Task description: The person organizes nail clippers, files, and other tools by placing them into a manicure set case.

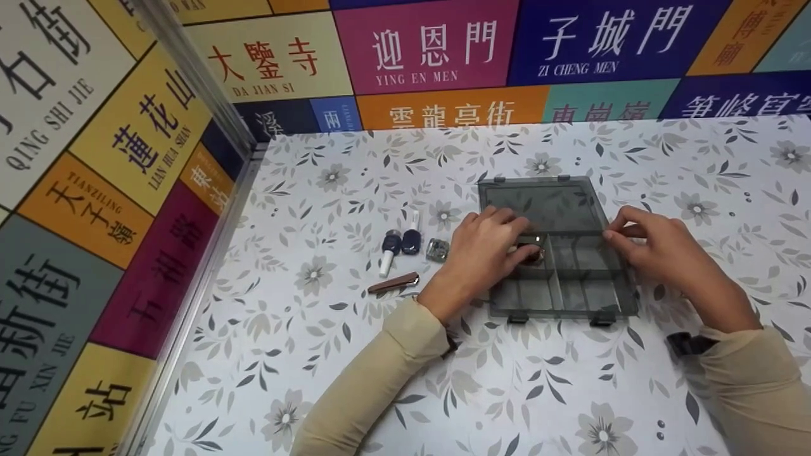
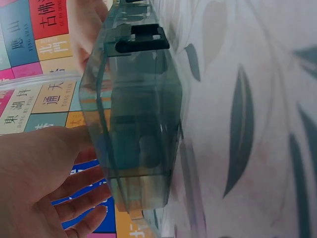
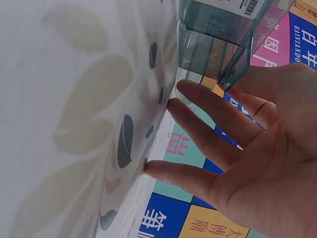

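we see a box [image 1: 592, 292] of smoky, see-through hard plastic, flat and rectangular, on a smooth white tablecloth [image 1: 253, 392] printed with grey leaves and flowers. its thin lid [image 1: 545, 202] is tipped back toward the wall, and straight dividers cut the tray into squarish compartments. the left hand [image 1: 485, 244] reaches over the tray's back left compartment, fingers bent down beside a small shiny dark piece [image 1: 535, 254]; we cannot tell whether they hold it. the right hand [image 1: 665, 247] pinches the box's right rim between thumb and forefinger, its other three fingers spread toward the cloth. left of the box we count two dark, rounded bottles [image 1: 412, 242] with white caps, one clear, squat jar [image 1: 437, 249] and one slim brown clipper [image 1: 394, 283]. two black clasps [image 1: 602, 318] sit along the box's front edge.
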Available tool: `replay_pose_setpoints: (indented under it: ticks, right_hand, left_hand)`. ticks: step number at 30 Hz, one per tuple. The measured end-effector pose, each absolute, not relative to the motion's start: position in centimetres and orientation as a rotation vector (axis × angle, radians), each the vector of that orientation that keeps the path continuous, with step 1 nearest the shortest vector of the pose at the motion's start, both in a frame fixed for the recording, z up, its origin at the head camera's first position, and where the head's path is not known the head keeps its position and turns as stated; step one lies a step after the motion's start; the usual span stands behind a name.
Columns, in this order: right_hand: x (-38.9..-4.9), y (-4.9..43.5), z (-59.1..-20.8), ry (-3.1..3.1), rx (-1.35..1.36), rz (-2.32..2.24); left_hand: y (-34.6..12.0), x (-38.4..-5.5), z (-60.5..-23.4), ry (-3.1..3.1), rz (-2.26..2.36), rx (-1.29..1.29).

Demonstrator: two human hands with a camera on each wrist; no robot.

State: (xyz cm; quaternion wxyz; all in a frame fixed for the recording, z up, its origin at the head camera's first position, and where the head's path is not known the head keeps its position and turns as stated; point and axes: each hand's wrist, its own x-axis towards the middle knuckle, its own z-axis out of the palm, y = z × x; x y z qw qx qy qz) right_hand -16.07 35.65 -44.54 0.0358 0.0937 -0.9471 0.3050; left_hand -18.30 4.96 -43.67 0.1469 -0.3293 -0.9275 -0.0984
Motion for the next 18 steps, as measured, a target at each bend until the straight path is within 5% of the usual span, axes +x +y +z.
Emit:
replay_pose_setpoints:
  ticks: [18]
  right_hand:
    - [-15.9, 35.5, -44.3, -2.924, 0.298, 0.852]
  left_hand:
    - [2.8, -18.1, -43.2, -2.672, -0.295, -0.939]
